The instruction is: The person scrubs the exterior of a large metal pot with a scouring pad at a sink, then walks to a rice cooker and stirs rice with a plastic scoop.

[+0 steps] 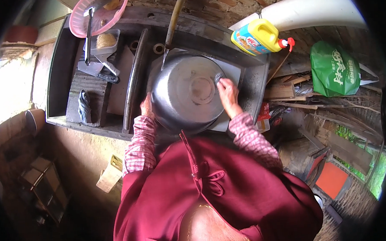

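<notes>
A large round metal pot (178, 88) lies bottom up in the right basin of a dark stone sink (253, 92). A ring-shaped brown mark shows on its base. My left hand (147, 107) grips the pot's left side, its fingers partly hidden by the wall. In my right hand (229, 94) is a grey scouring pad (218, 77), pressed against the right edge of the base. A bamboo spout (175, 19) reaches over the basin from the back, and a thin stream of water falls from its tip near the pot's upper left.
Left of the divider (136, 81) lie a cleaver (90, 67), a wrung grey cloth (84, 107) and a clear plastic box (112, 41). A pink basket (75, 19) overhangs the back left corner. On the right rim rests a yellow detergent jug (263, 36); beyond hangs a green bag (334, 70).
</notes>
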A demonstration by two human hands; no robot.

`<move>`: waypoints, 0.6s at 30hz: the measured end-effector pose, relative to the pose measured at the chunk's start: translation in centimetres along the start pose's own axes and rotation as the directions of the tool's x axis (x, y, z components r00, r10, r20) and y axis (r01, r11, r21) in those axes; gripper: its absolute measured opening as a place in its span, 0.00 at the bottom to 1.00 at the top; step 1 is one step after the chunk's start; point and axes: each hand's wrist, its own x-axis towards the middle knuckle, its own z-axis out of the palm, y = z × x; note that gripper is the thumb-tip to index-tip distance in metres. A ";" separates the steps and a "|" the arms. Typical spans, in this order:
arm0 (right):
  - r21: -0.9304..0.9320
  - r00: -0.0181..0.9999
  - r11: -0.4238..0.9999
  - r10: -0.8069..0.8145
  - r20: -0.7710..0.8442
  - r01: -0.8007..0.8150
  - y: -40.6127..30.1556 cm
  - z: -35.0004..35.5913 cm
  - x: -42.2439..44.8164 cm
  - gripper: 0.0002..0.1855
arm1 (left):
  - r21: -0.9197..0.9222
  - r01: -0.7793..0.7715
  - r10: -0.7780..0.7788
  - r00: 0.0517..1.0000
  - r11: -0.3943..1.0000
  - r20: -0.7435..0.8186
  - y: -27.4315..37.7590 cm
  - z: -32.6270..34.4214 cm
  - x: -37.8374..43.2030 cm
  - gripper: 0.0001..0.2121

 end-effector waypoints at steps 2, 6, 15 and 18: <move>0.028 0.998 0.999 -0.044 0.048 0.042 -2.4 0.1 -3.1 0.12 | -0.020 0.052 -0.052 0.999 0.998 0.010 -0.2 -0.2 0.4 0.23; 0.111 0.989 0.994 -0.038 0.140 0.022 -5.7 1.4 -5.4 0.14 | -0.020 -0.001 0.003 0.996 1.000 0.088 0.0 0.1 -0.1 0.24; 0.089 0.985 0.996 -0.044 0.168 0.030 -6.5 -1.3 -3.2 0.16 | -0.090 0.176 -0.167 0.981 0.980 0.098 -3.1 -1.4 1.5 0.22; 0.114 0.962 0.984 0.107 0.253 -0.139 -4.7 -0.1 -3.2 0.16 | -0.090 0.293 -0.284 0.953 0.952 0.104 -5.6 -2.3 3.8 0.21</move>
